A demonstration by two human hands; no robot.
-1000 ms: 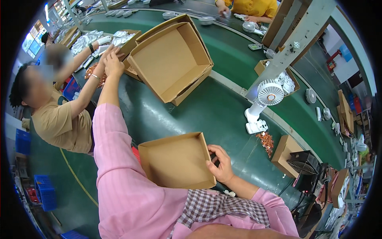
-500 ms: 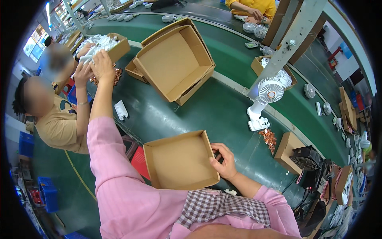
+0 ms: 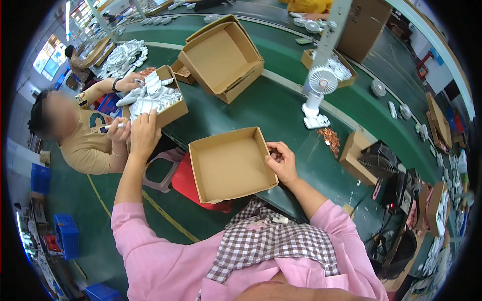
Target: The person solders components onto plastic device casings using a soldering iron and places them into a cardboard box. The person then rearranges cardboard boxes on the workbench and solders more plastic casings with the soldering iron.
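Two hands work apart: right hand (image 3: 282,161) pinches the rim of an empty cardboard tray (image 3: 231,164) at the green counter (image 3: 281,108) edge; left hand (image 3: 144,134) rests open on a parts-filled box (image 3: 156,103) farther off, best dragged steadily, kept level.

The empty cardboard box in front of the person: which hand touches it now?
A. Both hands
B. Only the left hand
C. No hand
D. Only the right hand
D. The right hand grips the right wall of the empty cardboard box, while the left hand is stretched away to the smaller box full of white parts.
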